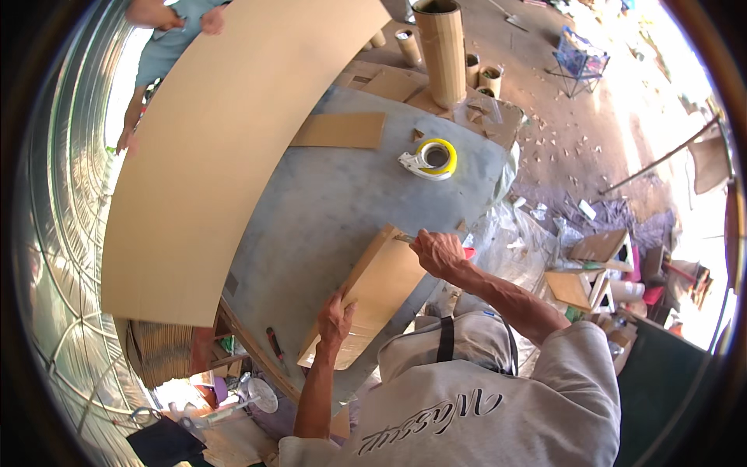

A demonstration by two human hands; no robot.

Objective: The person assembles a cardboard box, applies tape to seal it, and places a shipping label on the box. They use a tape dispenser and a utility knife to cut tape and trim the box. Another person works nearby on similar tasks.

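Note:
A long closed box of brown cardboard [373, 298] lies slanted near the front edge of the grey tabletop [292, 216]. My left hand [335, 318] grips its left side. My right hand [440, 254] is closed around a tool whose red end [468, 252] shows behind the fist; its metal part [404, 238] touches the box's far end. Whether that tool is a knife, I cannot tell. A tape dispenser with a yellow roll [436, 159] lies farther back. To the left of the box rests a red-and-black utility knife [274, 343].
A person [169, 49] at the upper left holds a large cardboard sheet [227, 157] over the table's left side. A tall cardboard tube [442, 58] stands at the back, near a flat cardboard piece [344, 129]. A folding chair [579, 61] and scraps are on the floor.

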